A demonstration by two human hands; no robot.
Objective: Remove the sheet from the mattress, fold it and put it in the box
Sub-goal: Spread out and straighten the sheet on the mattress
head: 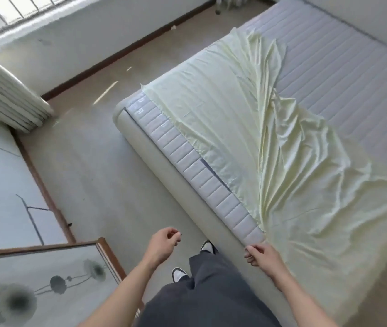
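A pale yellow sheet (246,128) lies rumpled across the near half of a white quilted mattress (343,74). Its far part is folded back, baring the ribbed mattress top. The sheet gathers into creases that run down to the near corner of the bed. My right hand (259,254) is at that corner, fingers curled round the sheet's edge. My left hand (162,243) hovers over the floor left of the bed, fingers loosely curled and holding nothing. No box is in view.
The mattress sits in a cream bed frame (154,166). Grey floor (88,161) runs along the bed's left side, where my feet stand. A wood-framed panel with flower prints (46,284) stands at lower left. A rolled white pad (6,90) leans below the window.
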